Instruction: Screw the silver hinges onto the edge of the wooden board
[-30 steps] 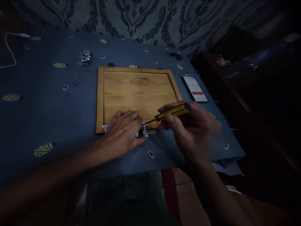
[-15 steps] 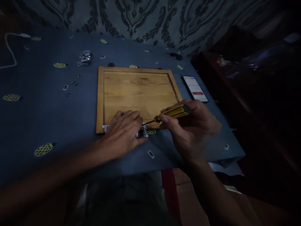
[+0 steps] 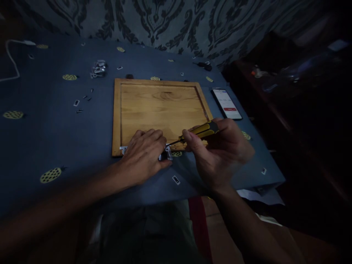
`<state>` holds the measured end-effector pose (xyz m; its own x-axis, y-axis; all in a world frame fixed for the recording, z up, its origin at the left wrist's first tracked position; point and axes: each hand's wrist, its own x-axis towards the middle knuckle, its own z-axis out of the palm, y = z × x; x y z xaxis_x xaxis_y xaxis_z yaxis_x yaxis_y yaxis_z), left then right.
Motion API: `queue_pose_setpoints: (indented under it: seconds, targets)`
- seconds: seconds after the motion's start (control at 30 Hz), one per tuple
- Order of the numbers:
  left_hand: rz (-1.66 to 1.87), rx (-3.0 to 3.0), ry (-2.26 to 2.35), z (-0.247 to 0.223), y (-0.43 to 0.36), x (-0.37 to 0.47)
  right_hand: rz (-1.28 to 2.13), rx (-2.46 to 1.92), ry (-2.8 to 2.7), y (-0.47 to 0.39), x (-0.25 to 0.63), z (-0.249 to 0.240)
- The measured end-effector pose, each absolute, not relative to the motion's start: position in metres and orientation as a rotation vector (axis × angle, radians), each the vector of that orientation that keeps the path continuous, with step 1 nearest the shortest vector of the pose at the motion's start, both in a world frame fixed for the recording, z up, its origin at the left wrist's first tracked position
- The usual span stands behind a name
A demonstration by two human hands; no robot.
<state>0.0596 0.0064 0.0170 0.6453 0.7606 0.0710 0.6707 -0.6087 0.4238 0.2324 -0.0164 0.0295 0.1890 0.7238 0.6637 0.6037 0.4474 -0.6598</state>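
A framed wooden panel (image 3: pixel 162 110), like a small cabinet door, lies flat on the table. My left hand (image 3: pixel 144 156) rests over its near edge with fingers bent, holding down a metal hinge (image 3: pixel 168 154) that shows beside the thumb and forefinger. Another bit of metal (image 3: pixel 123 149) peeks out left of that hand. My right hand (image 3: pixel 217 157) grips a yellow and black screwdriver (image 3: pixel 203 130), slanted down to the left. Its tip meets the hinge by my left fingertips; the screw itself is too small to make out.
Several loose screws (image 3: pixel 85 98) lie left of the panel, with a pile of metal hinges (image 3: pixel 99 69) behind them. A lit phone (image 3: pixel 227 103) is at the right, below some dark keys (image 3: pixel 204 66). A white cable (image 3: pixel 12 58) lies far left. Patterned blue cloth (image 3: pixel 90 132) covers the table.
My right hand and the screwdriver handle have shifted slightly left, and the grip on the handle has turned a little. The left hand stays on the hinge.
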Motion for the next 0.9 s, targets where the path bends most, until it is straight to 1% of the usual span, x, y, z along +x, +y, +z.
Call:
queue_pose_setpoints:
  seconds: [0.23, 0.4, 0.47, 0.7, 0.9]
  targets:
    - [0.344, 2.488, 1.154, 0.018, 0.005, 0.060, 0.114, -1.191, -1.502, -0.018, 0.229, 0.027]
    - [0.333, 2.502, 1.138, 0.020, 0.006, 0.059, -0.052, -0.993, -1.424, -0.016, 0.223, 0.038]
    - [0.340, 2.502, 1.136, 0.020, 0.006, 0.058, -0.065, -0.972, -1.403, -0.014, 0.222, 0.042]
    - [0.352, 2.496, 1.133, 0.019, 0.006, 0.059, 0.057, -1.136, -1.472, -0.020, 0.230, 0.033]
    - [0.340, 2.498, 1.140, 0.019, 0.006, 0.059, 0.113, -1.122, -1.441, -0.019, 0.232, 0.027]
